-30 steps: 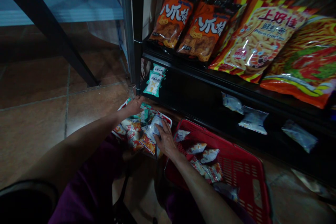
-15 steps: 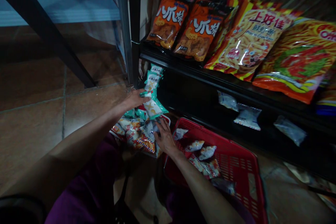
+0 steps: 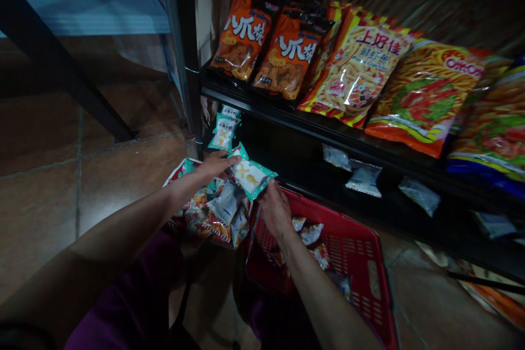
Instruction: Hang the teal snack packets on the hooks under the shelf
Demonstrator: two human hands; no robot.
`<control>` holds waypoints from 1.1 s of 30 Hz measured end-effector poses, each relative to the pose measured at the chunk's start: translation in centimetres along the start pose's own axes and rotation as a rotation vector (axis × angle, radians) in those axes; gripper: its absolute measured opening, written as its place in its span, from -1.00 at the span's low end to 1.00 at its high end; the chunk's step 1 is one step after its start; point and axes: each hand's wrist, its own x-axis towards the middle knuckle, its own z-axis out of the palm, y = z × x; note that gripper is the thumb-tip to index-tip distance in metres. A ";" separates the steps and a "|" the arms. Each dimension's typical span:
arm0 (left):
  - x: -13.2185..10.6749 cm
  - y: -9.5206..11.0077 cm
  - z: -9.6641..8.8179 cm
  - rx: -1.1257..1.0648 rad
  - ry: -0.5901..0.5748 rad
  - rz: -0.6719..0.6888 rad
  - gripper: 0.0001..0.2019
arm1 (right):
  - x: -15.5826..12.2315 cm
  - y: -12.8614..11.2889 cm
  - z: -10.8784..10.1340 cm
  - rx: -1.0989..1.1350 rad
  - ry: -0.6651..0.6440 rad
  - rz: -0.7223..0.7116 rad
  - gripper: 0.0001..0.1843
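A small teal-and-white snack packet (image 3: 251, 176) is held between both hands, tilted above the gap between a box and a basket. My left hand (image 3: 217, 165) pinches its left end, thumb lying on top. At its right end, my right hand (image 3: 275, 206) has its fingers closed at the corner, partly hidden behind the packet. Below the left hand is a red-and-white box (image 3: 169, 176) full of small snack packets (image 3: 215, 213). The red plastic basket (image 3: 371, 240), under my right forearm, holds several small packets (image 3: 311, 234).
Several teal packets (image 3: 223, 130) stand in a row at the lower shelf's left end. Loose clear-wrapped packets (image 3: 364, 178) lie farther right on that black shelf. Large snack bags (image 3: 350, 74) line the shelf above. A dark upright post (image 3: 186, 38) stands at left.
Both hands have moved, the left one bringing a teal packet away from the shelf row toward me. My right hand, open above the box before, now grips the packet's right end. The view has shifted right.
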 end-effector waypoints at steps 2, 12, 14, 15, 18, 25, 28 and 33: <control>-0.4 0.1 1.1 0.043 -0.038 -0.041 -0.63 | -0.1 -0.4 0.2 0.019 0.050 -0.042 -0.59; -0.4 1.1 4.5 -0.187 -0.074 0.037 -0.91 | -0.2 -1.4 -2.1 0.141 0.208 0.019 -0.72; -0.3 1.3 5.1 -0.274 -0.055 0.054 -0.87 | -0.4 -1.1 -2.5 0.150 0.210 0.037 -0.72; -0.3 1.3 5.3 -0.315 -0.043 0.061 -0.84 | -0.5 -0.9 -2.7 0.154 0.211 0.047 -0.72; -0.7 1.4 6.2 -0.380 -0.051 0.023 -0.73 | -0.9 -0.7 -2.9 0.175 0.210 0.084 -0.75; -2.1 0.7 8.0 -0.372 -0.259 -0.175 -0.63 | -1.6 0.1 -2.8 0.160 0.142 0.113 -0.78; -2.2 0.3 8.2 -0.369 -0.269 -0.184 -0.63 | -1.2 0.1 -3.6 0.112 0.130 0.135 -0.82; -2.5 -0.2 8.2 -0.289 -0.332 -0.171 -0.59 | 0.0 -2.6 -4.8 0.057 0.286 -0.021 -0.62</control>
